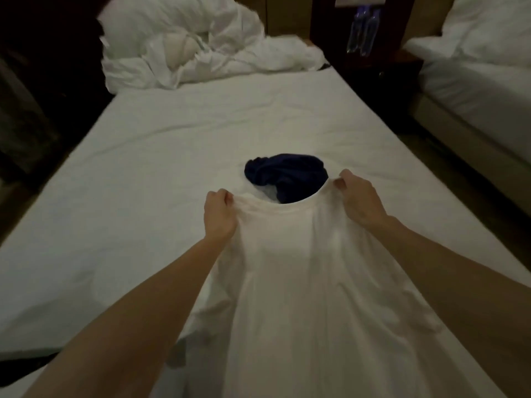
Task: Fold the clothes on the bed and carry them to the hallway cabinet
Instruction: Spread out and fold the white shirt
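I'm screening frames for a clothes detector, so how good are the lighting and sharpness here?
Head view: dim, warm light; the white shirt held by both hands (left hand, right hand) barely stands out from the white sheet. The dark garment is a shadowy lump without detail. Edges are soft throughout; wide-angle bending curves the bed's sides, and the bottles look smeared.

Matt white cloth shirt [301,268], bedsheet [172,133]

**Around the room**

A crumpled white duvet [184,50] and a pillow [149,12] are heaped at the far end. Two clear water bottles [362,31] stand side by side on a dark nightstand [402,64]. A second bed [482,81] with white linen lies at right.
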{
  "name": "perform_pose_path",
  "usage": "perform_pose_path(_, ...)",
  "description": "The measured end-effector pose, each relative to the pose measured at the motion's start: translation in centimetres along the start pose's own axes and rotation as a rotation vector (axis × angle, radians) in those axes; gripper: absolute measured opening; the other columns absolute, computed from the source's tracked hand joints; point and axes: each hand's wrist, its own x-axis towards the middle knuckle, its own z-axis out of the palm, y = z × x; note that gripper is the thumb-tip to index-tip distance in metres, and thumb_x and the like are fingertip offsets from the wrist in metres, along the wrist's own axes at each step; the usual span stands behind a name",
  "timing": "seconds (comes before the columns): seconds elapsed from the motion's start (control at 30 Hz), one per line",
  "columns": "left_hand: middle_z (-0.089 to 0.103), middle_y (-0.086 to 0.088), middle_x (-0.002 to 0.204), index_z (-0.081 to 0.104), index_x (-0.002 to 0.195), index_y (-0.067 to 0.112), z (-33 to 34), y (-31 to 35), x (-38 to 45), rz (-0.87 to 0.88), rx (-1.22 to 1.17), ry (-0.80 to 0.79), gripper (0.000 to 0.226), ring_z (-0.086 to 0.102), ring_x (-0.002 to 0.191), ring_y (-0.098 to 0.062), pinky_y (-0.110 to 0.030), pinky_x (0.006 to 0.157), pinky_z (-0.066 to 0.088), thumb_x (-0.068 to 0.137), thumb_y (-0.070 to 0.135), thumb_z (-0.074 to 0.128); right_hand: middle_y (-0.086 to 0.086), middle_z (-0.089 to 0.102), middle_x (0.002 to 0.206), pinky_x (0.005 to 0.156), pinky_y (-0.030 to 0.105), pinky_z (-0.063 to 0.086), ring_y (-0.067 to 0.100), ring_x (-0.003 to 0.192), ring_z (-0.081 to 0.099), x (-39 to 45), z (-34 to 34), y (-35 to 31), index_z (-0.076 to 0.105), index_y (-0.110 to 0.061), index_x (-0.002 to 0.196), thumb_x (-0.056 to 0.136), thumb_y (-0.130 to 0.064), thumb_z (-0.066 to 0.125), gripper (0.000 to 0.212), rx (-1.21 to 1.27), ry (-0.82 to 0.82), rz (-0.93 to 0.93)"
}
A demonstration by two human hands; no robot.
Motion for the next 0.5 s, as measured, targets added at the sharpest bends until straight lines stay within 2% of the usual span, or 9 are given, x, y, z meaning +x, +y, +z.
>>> perform_pose_path(0.07, 0.047, -0.005, 0.101, 0.058, 0.096, 0.008, 2.0, -1.5, 0.2, -0.01, -0.016, 0.006, 0.02, 0.045, 0.081, -0.015, -0.014, 0.071, 0.029, 0.101, 0.005, 0.039, 0.006, 0.057, 0.081, 0.068, 0.044, 0.046, 0.027, 0.075, 0.056, 0.3, 2.1, 1.3, 0.047, -0.011, 0.087, 0.104, -0.027, 0.037, 0.025, 0.035, 0.005, 0.047)
perform_pose_path(0.13, 0.049, -0.004, 0.102, 0.061, 0.101, 0.009, 3.2, -2.8, 0.0, 0.014, -0.042, -0.008, 0.019, 0.049, 0.085, -0.016, -0.02, 0.077, 0.035, 0.102, 0.011, 0.043, 0.006, 0.059, 0.088, 0.072, 0.044, 0.048, 0.027, 0.082, 0.056, 0.3, 3.8, 2.4, 0.05, -0.012, 0.094, 0.103, -0.033, 0.04, 0.025, 0.058, -0.029, 0.096)
perform_pose_path(0.27, 0.048, 0.001, 0.116, 0.06, 0.116, 0.019, 2.6, -3.7, -0.9, 0.113, -0.069, -0.013, 0.018, 0.054, 0.105, -0.017, -0.03, 0.094, 0.046, 0.1, 0.016, 0.052, 0.015, 0.054, 0.124, 0.092, 0.045, 0.045, 0.032, 0.112, 0.049, -0.7, 4.9, 3.5, 0.05, -0.009, 0.125, 0.101, -0.032, 0.044, 0.034, -0.061, -0.158, 0.081)
perform_pose_path(0.37, 0.05, -0.005, 0.132, 0.056, 0.129, 0.019, 0.4, -3.7, -2.0, 0.169, 0.061, -0.041, 0.03, 0.051, 0.118, -0.024, -0.037, 0.104, 0.042, 0.099, 0.021, 0.055, 0.017, 0.046, 0.139, 0.101, 0.046, 0.04, 0.034, 0.127, 0.043, -1.8, 3.1, 3.1, 0.037, -0.008, 0.143, 0.1, -0.03, 0.047, 0.05, -0.117, -0.213, 0.069)
perform_pose_path(0.5, 0.045, -0.015, 0.14, 0.045, 0.14, 0.014, -3.2, -3.9, -4.6, 0.084, 0.346, -0.188, 0.05, 0.051, 0.12, -0.036, -0.046, 0.101, 0.041, 0.095, 0.032, 0.059, 0.016, 0.043, 0.141, 0.1, 0.044, 0.038, 0.034, 0.129, 0.041, -4.9, -0.2, 3.0, 0.034, -0.008, 0.143, 0.099, -0.029, 0.044, 0.05, -0.225, -0.33, 0.174)
